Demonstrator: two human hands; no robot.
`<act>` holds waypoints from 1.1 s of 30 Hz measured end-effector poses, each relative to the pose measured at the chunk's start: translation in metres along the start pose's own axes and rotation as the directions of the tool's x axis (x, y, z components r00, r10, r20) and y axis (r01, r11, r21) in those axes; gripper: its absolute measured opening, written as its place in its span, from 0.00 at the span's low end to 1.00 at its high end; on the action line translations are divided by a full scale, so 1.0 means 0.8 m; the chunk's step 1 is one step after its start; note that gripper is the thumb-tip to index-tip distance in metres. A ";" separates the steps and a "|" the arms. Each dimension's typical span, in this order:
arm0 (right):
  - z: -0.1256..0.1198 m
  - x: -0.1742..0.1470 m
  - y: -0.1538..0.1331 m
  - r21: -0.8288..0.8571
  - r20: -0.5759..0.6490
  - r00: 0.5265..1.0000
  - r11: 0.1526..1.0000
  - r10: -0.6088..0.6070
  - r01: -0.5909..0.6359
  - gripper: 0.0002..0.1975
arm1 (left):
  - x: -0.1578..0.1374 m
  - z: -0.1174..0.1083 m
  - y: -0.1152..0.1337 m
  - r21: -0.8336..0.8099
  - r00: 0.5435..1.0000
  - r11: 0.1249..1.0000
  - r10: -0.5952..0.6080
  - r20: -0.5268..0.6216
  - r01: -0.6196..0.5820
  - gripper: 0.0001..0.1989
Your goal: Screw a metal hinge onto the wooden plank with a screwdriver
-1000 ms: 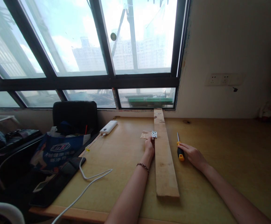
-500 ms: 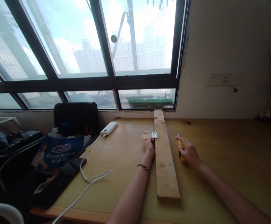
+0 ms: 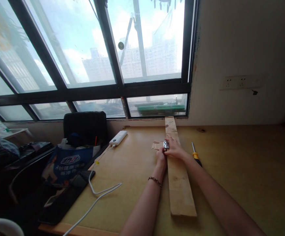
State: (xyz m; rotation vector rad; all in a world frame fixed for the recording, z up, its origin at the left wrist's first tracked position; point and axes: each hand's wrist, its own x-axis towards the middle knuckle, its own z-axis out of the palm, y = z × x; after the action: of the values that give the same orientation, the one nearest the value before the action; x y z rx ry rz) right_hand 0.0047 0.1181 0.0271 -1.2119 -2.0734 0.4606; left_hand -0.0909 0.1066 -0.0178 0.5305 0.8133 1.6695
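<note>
Hinge (image 3: 166,144): small and silver, it sat at the left edge of the long board (image 3: 182,186), in the narrow space where the left hand (image 3: 161,155) and the right hand (image 3: 176,148) met.
Place in the grip: the hinge lay between the right thumb, at its near side, and the right fingers, at its far side; the left fingertips came up to its near edge.
Right grip: thumb and fingers were pinched around the hinge.
Left grip: the fingertips touched the hinge's near edge, but how firmly they held it I cannot tell, since part of the hand was hidden beside the board.
Right arm: it came in from the lower right and crossed over the board, the palm turned down and the wrist above the wood.
Left arm: it reached up along the board's left side, a braided bracelet (image 3: 154,180) around the wrist.
Board: it lay flat and lengthwise on the table (image 3: 134,203), its far end toward the window (image 3: 154,82).
Wood scrap (image 3: 157,145): it lay just left of the hinge.
Screwdriver (image 3: 195,155): yellow and black, it lay right of the board, apart from both hands, partly covered by the right arm.
</note>
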 end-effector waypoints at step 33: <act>0.000 0.006 0.003 -0.114 -0.047 0.999 0.993 0.005 -0.011 0.32 | -0.016 0.020 0.021 -0.231 0.983 0.955 -0.176 0.060 0.185 0.13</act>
State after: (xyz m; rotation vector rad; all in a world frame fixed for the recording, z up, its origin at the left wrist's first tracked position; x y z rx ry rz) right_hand 0.0048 0.1234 0.0275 -1.2851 -2.0801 0.3182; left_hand -0.0869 0.0963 0.0060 0.3117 0.6052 1.5552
